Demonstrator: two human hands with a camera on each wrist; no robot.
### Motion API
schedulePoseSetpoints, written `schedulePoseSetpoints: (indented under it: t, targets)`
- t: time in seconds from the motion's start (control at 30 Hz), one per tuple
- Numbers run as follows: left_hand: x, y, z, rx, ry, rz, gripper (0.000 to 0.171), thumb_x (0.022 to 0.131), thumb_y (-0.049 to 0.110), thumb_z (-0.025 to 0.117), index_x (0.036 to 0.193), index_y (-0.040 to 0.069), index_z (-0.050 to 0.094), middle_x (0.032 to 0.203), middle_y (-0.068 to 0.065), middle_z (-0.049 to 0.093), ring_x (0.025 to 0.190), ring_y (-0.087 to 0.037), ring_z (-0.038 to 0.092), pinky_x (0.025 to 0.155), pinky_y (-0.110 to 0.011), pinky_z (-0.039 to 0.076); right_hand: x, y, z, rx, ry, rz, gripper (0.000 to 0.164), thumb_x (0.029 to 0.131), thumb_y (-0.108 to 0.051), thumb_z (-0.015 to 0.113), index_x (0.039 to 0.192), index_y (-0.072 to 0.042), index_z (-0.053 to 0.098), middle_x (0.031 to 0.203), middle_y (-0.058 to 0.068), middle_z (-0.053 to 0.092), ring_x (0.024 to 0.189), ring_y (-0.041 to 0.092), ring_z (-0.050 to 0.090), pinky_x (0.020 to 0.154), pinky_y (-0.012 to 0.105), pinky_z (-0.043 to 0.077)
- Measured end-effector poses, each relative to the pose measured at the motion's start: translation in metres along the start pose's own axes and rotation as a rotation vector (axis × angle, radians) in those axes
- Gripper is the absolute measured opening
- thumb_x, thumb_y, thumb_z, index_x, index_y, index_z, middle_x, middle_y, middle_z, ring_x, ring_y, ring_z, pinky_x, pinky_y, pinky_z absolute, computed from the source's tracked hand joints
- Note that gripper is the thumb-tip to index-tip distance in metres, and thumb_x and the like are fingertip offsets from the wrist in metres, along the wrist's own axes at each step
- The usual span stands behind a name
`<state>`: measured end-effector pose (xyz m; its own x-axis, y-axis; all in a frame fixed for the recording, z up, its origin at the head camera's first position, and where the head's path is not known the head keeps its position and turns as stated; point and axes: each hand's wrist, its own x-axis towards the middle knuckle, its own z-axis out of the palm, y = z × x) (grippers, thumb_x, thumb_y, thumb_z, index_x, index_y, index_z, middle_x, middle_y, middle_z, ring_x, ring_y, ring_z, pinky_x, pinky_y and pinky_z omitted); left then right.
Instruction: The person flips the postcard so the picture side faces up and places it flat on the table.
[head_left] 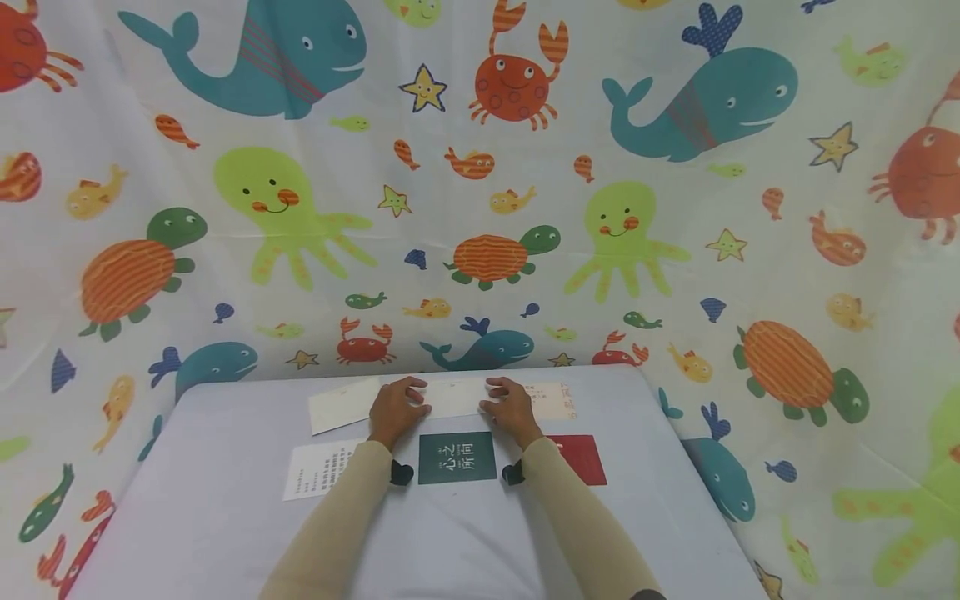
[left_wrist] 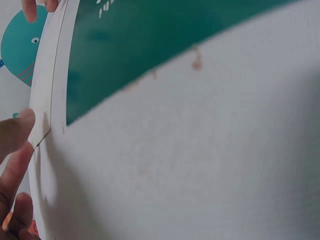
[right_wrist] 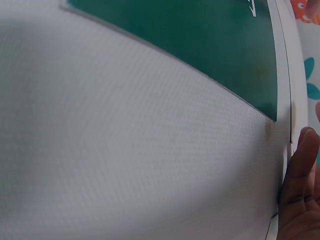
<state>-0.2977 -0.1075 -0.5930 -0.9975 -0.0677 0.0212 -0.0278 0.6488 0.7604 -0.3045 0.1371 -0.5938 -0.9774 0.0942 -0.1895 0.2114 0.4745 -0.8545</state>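
Note:
A plain white card [head_left: 454,401] lies in the back row of the table, between my two hands. My left hand [head_left: 397,411] is at its left end; the left wrist view shows the thumb [left_wrist: 22,122] and a finger close to the card's corner. At the card's right end is my right hand [head_left: 513,410], its fingers bent loosely, its thumb [right_wrist: 306,140] by the corner in the right wrist view. Whether the fingertips touch the card I cannot tell. Nearer me, between the wrists, lies a dark green card [head_left: 457,457] with white characters.
A cream card [head_left: 341,406] lies tilted at back left, a pale card with orange print [head_left: 553,401] at back right. In the front row are a white printed card [head_left: 318,469] and a red card [head_left: 588,460], partly covered by my arms. A sea-animal curtain [head_left: 480,208] hangs behind the table.

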Motion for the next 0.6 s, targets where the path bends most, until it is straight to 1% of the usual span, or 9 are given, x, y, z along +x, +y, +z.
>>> schedulePoseSetpoints:
  t: [0.17,0.37,0.43,0.6]
  targets:
    - [-0.0006,-0.0018,-0.0022,0.01,-0.013,-0.011,0.045,0.086,0.013,0.087,0.129,0.015,0.073,0.102,-0.007,0.078,0.116,-0.032,0.061,0.112,-0.058,0.045,-0.0003,-0.0016,0.0013,0.002,0.019,-0.004,0.048,0.094,-0.013,0.081,0.14,-0.019,0.067,0.131,0.008,0.071,0.112,0.026,0.068,0.094,0.04,0.062]
    - [-0.002,-0.0023,-0.0009,0.041,-0.017,-0.03,0.043,0.087,0.01,0.086,0.129,0.015,0.073,0.104,-0.007,0.078,0.111,-0.031,0.062,0.108,-0.057,0.048,0.0025,-0.0029,0.0054,-0.011,0.028,0.009,0.046,0.094,-0.014,0.081,0.138,-0.021,0.068,0.127,0.006,0.072,0.108,0.024,0.07,0.095,0.039,0.062]
    - [-0.0023,-0.0015,-0.0011,0.041,-0.014,-0.031,0.043,0.087,0.009,0.086,0.128,0.014,0.073,0.104,-0.008,0.078,0.11,-0.031,0.062,0.107,-0.056,0.049,0.0027,-0.0036,0.0061,-0.009,0.029,0.013,0.046,0.094,-0.014,0.081,0.137,-0.021,0.068,0.127,0.005,0.072,0.109,0.024,0.07,0.095,0.039,0.062]
    - [-0.0031,-0.0002,-0.0013,0.039,-0.014,-0.035,0.043,0.087,0.011,0.086,0.128,0.015,0.074,0.104,-0.006,0.078,0.11,-0.03,0.062,0.109,-0.055,0.048,0.0005,-0.0047,0.0061,0.017,0.048,0.021,0.042,0.094,-0.014,0.081,0.134,-0.019,0.07,0.125,0.005,0.073,0.114,0.026,0.07,0.099,0.044,0.06]
